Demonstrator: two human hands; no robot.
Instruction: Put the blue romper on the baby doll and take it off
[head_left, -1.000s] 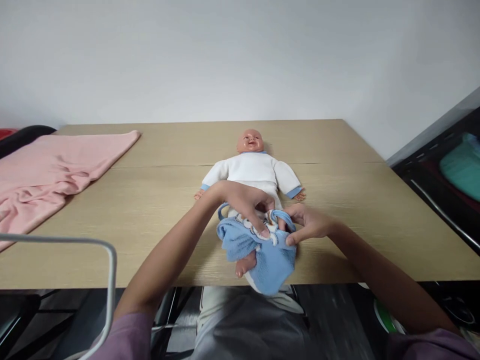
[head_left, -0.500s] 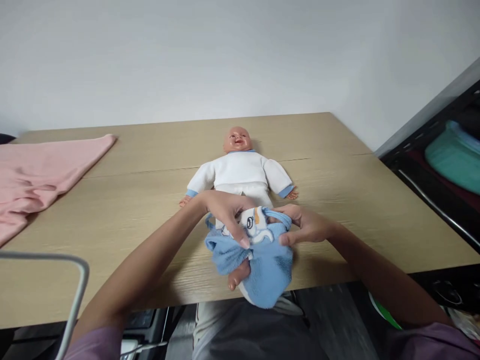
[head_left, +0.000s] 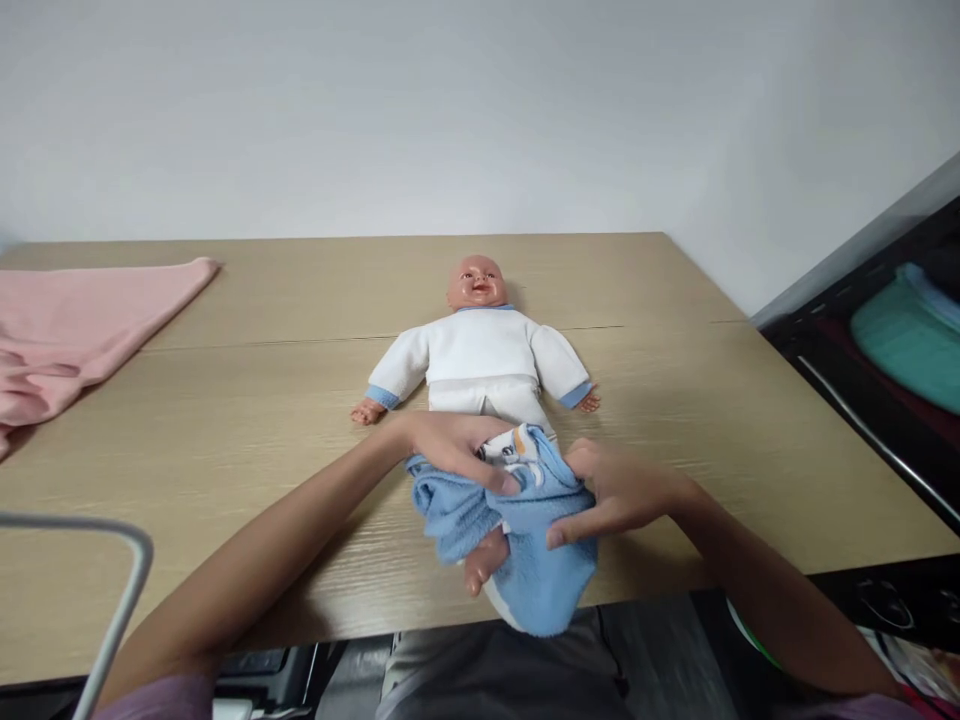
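A baby doll in a white top with blue cuffs lies on its back on the wooden table, head away from me. Blue fleece pants with a white printed patch are bunched around its legs; one bare foot sticks out near the table's front edge. My left hand pinches the waistband on the left side. My right hand grips the fabric on the right side, fingers curled over it.
A pink cloth lies at the table's far left. A grey metal tube frame stands at the lower left. To the right is a dark shelf with a teal folded item. A white wall rises behind the table.
Both hands have pulled the blue pants a little further along the doll's legs and the right hand has shifted lower over the fabric. The camera has tilted slightly.
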